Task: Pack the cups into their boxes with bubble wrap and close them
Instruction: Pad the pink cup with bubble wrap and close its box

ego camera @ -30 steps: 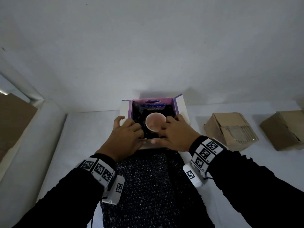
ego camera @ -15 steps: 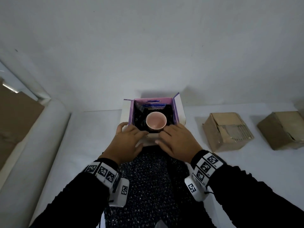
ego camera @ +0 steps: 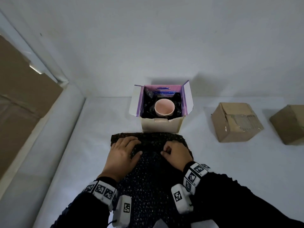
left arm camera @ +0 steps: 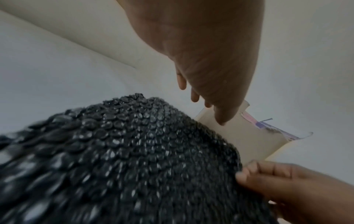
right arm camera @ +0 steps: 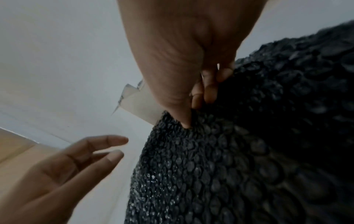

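A pink cup (ego camera: 164, 107) stands upright in an open box (ego camera: 162, 126) with a purple inside, lined with black bubble wrap. A black bubble wrap sheet (ego camera: 148, 170) lies on the table in front of the box, reaching toward me. My left hand (ego camera: 127, 148) is over the sheet's far left corner with its fingers (left arm camera: 194, 95) straight and spread. My right hand (ego camera: 169, 149) is at the sheet's far right part, fingers (right arm camera: 209, 92) curled and thumb pressed in, pinching the bubble wrap (right arm camera: 239, 151). Neither hand touches the box.
Two closed brown cardboard boxes (ego camera: 236, 122) (ego camera: 289, 125) sit on the white table (ego camera: 230, 170) to the right. A flat brown cardboard sheet (ego camera: 21, 96) leans at the far left beside a white padded edge (ego camera: 49, 145). A white wall stands right behind the open box.
Both hands have drawn back from the cup and the box's front edge toward me onto the bubble wrap sheet. The cup stays in the box.
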The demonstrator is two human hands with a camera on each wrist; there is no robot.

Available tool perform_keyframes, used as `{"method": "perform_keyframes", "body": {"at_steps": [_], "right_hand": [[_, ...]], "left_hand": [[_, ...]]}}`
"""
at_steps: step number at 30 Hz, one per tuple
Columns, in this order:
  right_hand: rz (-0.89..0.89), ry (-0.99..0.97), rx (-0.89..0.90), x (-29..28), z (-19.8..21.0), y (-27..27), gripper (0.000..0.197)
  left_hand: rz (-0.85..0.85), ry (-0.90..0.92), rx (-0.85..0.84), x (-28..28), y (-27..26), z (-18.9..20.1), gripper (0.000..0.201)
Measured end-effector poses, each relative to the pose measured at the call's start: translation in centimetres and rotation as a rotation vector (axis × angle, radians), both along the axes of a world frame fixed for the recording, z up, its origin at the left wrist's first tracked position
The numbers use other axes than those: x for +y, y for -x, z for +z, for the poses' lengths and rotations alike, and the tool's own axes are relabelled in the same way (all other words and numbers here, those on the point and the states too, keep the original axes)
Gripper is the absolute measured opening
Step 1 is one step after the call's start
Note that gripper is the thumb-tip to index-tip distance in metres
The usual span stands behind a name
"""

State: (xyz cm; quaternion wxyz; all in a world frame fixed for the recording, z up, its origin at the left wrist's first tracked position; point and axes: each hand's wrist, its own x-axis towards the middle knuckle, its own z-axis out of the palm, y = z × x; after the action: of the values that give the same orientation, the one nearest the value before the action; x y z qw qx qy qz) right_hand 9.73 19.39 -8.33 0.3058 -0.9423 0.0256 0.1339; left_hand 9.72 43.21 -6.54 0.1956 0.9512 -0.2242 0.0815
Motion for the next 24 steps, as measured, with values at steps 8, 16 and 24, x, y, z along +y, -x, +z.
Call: {"method": "perform_keyframes", "body": {"at_steps": [8,16,24], "right_hand": [[-0.238,-0.806,-0.018,0.6,7.3,0.1,0.017],[-0.357,-1.557,0.203,0.4,14.6,-0.9,0.044],[-0.265,-1.148,-0.188,0.4,15.7,-1.6,0.031]], "left_hand": [[0.112,0.460,-0.019,-4.2,2.7,3.0,0.061],[0.107,0.769,0.345,-8.0,2.8,4.8,0.127],[0.274,0.894,0.329,-7.9,1.2,6.7,0.011]]}}
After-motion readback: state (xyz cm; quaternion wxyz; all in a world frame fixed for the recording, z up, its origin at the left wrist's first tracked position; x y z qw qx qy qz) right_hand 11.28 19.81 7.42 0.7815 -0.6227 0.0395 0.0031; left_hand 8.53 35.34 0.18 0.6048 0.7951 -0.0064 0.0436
